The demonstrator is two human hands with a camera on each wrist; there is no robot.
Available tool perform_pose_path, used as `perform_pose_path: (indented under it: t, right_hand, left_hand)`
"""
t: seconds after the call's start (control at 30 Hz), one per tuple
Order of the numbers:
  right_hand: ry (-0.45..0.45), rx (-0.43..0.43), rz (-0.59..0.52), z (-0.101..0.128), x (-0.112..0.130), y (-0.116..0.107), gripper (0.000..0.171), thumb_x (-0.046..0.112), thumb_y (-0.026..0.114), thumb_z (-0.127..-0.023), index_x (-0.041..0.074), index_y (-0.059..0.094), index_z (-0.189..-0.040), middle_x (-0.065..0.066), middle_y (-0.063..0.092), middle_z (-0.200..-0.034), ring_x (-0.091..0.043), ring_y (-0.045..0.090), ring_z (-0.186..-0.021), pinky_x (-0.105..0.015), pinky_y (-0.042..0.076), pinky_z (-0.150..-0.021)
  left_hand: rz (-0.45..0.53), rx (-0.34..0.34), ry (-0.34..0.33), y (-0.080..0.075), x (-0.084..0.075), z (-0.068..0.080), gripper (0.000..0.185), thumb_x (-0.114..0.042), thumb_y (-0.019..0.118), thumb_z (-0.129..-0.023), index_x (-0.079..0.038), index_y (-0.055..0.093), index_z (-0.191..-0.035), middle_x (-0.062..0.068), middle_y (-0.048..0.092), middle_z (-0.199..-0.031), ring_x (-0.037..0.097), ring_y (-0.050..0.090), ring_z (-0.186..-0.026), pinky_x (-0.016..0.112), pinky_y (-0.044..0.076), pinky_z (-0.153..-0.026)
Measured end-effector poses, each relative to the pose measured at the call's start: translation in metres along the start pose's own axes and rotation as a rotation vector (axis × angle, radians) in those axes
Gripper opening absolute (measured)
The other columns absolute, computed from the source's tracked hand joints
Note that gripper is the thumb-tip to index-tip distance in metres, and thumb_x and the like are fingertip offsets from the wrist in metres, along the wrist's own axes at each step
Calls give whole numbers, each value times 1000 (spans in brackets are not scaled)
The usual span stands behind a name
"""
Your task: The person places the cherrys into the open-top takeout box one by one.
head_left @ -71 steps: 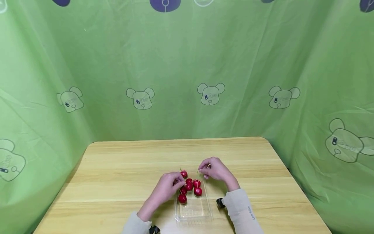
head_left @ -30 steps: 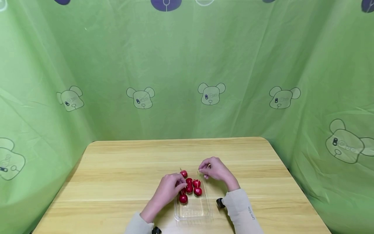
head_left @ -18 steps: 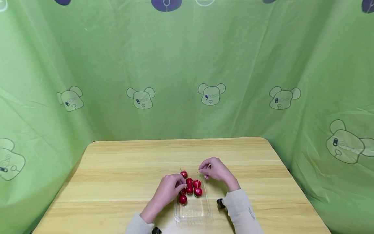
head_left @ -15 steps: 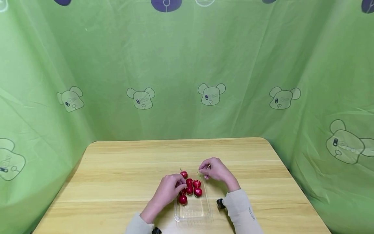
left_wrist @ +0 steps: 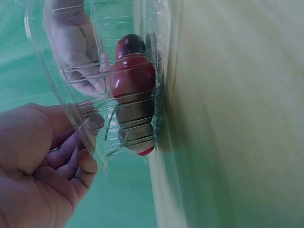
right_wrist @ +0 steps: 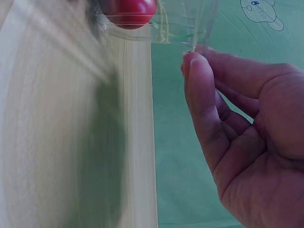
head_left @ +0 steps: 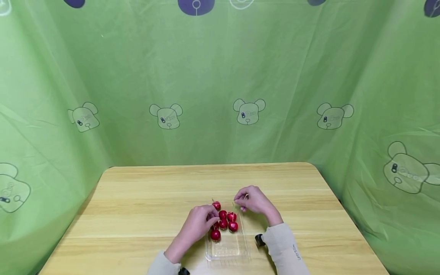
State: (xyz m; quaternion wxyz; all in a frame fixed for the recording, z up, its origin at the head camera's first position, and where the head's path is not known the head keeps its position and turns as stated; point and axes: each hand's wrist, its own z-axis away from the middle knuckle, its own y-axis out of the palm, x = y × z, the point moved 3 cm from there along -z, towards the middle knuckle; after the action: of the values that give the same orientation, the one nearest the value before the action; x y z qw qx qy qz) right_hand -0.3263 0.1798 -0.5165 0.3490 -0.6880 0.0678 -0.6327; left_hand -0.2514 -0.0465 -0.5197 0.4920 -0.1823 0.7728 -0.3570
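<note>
A clear plastic tray [head_left: 227, 250] lies on the wooden table [head_left: 144, 202] with several red cherries [head_left: 224, 223] bunched in its far half. My left hand [head_left: 210, 220] curls its fingers over the tray's left rim beside the cherries. In the left wrist view those fingers [left_wrist: 81, 162] hook the rim of the tray [left_wrist: 93, 145], and cherries [left_wrist: 132, 78] show through the plastic. My right hand [head_left: 239, 203] pinches the tray's far right corner. In the right wrist view its fingertips [right_wrist: 194, 61] press the edge of the tray [right_wrist: 181, 23], near a cherry [right_wrist: 129, 7].
Green cloth with bear prints [head_left: 248, 110] hangs close behind and on both sides of the table. Bare wood lies left, right and beyond the tray. Black wrist mounts [head_left: 259, 239] sit on both sleeves.
Almost nothing: my left hand has crept slightly toward me along the tray's rim. The right hand and the cherries stay put.
</note>
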Motion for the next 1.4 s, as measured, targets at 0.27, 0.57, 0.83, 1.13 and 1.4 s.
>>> perform_pose_path:
  t: [0.27, 0.57, 0.83, 1.13, 1.4]
  right_hand:
    - [-1, -1, 12, 0, -1, 0, 7, 6, 74, -94, 0, 76, -98, -17, 72, -83, -16, 67, -61, -42, 64, -63]
    - [5, -10, 23, 0, 1, -1, 6, 6, 73, -94, 2, 76, -96, -16, 72, -83, -17, 68, -61, -38, 63, -62]
    - [17, 1, 17, 2, 2, -1, 7, 6, 73, -94, 0, 76, -98, -16, 72, -83, -18, 68, -62, -39, 64, -63]
    - [16, 2, 20, 4, 2, -1, 8, 5, 73, -94, -1, 76, -99, -15, 71, -82, -18, 67, -63, -38, 63, -63]
    - [16, -1, 22, 3, 2, 0, 5, 5, 73, -94, 2, 76, -97, -15, 71, -82, -18, 67, -62, -41, 63, -63]
  left_hand:
    - [26, -3, 15, -2, 1, -1, 6, -8, 78, -91, -6, 76, -96, -2, 74, -84, -2, 60, -71, 14, 55, -68]
    - [79, -45, 1, -20, 1, -4, 5, -15, 74, -95, -11, 75, -98, -5, 73, -86, 0, 61, -74, 18, 56, -69]
    - [107, -87, -46, -49, 22, -24, 7, -16, 71, -98, -12, 75, -103, -5, 71, -85, 5, 62, -74, 21, 57, -70]
    - [110, 20, -82, -51, 51, -55, 13, -14, 71, -98, -8, 74, -109, 0, 72, -94, 11, 64, -81, 26, 57, -73]
    - [64, 145, -54, -38, 69, -72, 16, -10, 70, -97, -7, 73, -113, 1, 71, -95, 13, 62, -85, 28, 56, -74]
